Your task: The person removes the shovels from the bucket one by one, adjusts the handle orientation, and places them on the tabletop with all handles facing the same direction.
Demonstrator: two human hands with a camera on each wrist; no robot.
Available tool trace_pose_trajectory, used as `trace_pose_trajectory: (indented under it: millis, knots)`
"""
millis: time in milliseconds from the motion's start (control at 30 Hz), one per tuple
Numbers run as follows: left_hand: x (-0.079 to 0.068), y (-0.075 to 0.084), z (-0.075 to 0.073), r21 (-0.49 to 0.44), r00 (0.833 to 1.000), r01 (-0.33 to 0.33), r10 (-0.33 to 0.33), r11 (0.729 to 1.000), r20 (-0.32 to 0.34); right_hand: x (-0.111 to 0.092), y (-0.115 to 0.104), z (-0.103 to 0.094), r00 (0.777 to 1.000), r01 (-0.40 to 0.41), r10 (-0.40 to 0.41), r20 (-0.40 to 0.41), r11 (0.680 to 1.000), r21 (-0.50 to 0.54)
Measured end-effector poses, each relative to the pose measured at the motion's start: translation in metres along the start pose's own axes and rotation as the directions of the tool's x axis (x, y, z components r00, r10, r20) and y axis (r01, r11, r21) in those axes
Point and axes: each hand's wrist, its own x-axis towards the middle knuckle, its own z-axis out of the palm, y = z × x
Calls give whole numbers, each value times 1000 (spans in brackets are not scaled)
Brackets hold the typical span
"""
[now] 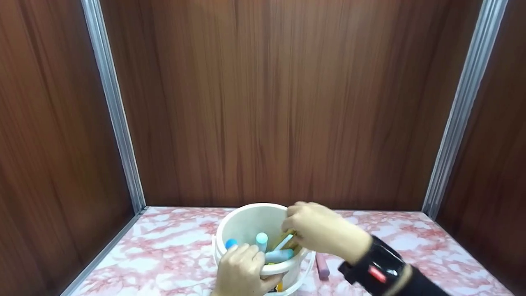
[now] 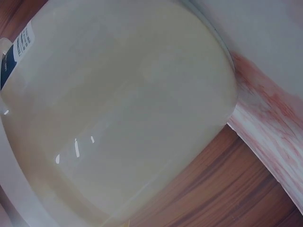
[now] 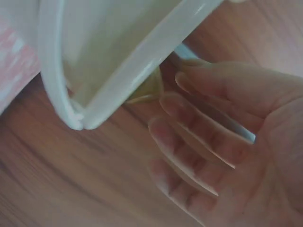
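A white bucket (image 1: 254, 213) stands at the front of the table, its side filling the left wrist view. My left hand (image 1: 240, 267) grips the bucket's front rim, fingers over the top and thumb outside. Over the right rim, my right hand (image 1: 316, 226) pinches a thin light-blue stick (image 1: 283, 242) between thumb and fingers. Inside the bucket are a mint cylinder (image 1: 261, 238), a thicker light-blue stick (image 1: 279, 256) and a round blue end (image 1: 231, 243). Something yellowish and translucent (image 3: 149, 90) shows beside the rim near my right fingertips. The bucket's bottom is hidden.
A pink cylinder (image 1: 322, 267) lies on the marbled tabletop (image 1: 164, 246) right of the bucket, by its white handle (image 1: 310, 269). Brown wood-grain panels (image 1: 263, 102) with metal corner posts (image 1: 115, 102) enclose the back and both sides.
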Motion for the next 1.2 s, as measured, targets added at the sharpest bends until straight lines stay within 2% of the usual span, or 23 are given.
trace_pose_trajectory:
  millis: [67,167,233,267,300,400,567,700,900,1033,1200]
  knots:
    - [1,0,1,-4,1000,1,-1,1000,-5,13,-7,-2,994,54,-40,100,990,-134]
    - [3,0,1,-8,1000,-1,1,1000,-4,24,-14,-1,980,113,-50,193,937,-331]
    - [4,0,1,-7,1000,-5,5,1000,1,29,-15,3,972,131,-41,230,910,-393]
    - [5,-1,1,-6,1000,-8,8,1000,4,31,-15,6,967,131,-30,253,910,-394]
    - [5,-1,0,-3,1000,-10,10,1000,8,32,-14,9,961,125,-17,275,918,-378]
    - [5,-1,0,2,1000,-15,15,1000,8,36,-11,18,937,73,13,350,970,-232]
    - [2,0,2,4,1000,-25,25,1000,-4,36,-6,30,918,14,27,397,995,-98]
    - [0,0,1,9,1000,-19,19,1000,-18,36,-3,30,916,0,30,400,997,-74]
    - [0,1,0,20,1000,-9,9,1000,-8,34,4,16,916,26,25,401,992,-122]
    - [1,2,-1,17,1000,-11,11,1000,5,31,16,3,915,-10,32,401,998,-58]
    - [3,2,0,16,1000,-11,11,1000,1,22,31,-11,944,-45,45,327,999,-8]
